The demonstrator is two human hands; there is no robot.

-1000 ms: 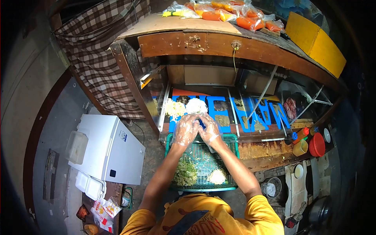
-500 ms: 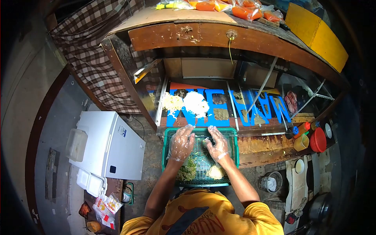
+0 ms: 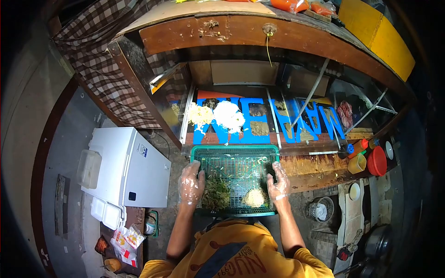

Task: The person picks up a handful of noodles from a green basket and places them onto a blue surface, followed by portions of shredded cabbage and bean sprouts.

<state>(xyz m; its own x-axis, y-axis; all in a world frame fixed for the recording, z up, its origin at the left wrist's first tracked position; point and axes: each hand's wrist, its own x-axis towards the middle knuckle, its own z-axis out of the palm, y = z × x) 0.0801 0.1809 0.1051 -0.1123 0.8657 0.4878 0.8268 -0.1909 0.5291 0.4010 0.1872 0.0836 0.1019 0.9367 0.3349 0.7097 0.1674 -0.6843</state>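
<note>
A green plastic basket [image 3: 235,148] sits in front of me, below the display case. In it lie a heap of shredded greens [image 3: 216,193] at the near left and a pale clump of shreds [image 3: 254,198] at the near right. Thin bits are scattered over its mesh floor. My left hand [image 3: 190,186], in a clear plastic glove, holds the basket's left side, thumb toward the inside. On the opposite side my right hand [image 3: 279,184], gloved likewise, holds the right wall. The fingers' outer parts are partly hidden by the rim.
Behind the basket, the glass case holds a yellowish pile [image 3: 200,115] and a white pile [image 3: 229,116] of shreds. A white chest freezer [image 3: 125,167] stands at left. Sauce bottles [image 3: 360,145] and a red container [image 3: 376,161] sit at right, above a waste basket [image 3: 321,211].
Both hands have moved apart and toward me, from over the far part of the basket to its left and right sides. The view has tilted slightly down.
</note>
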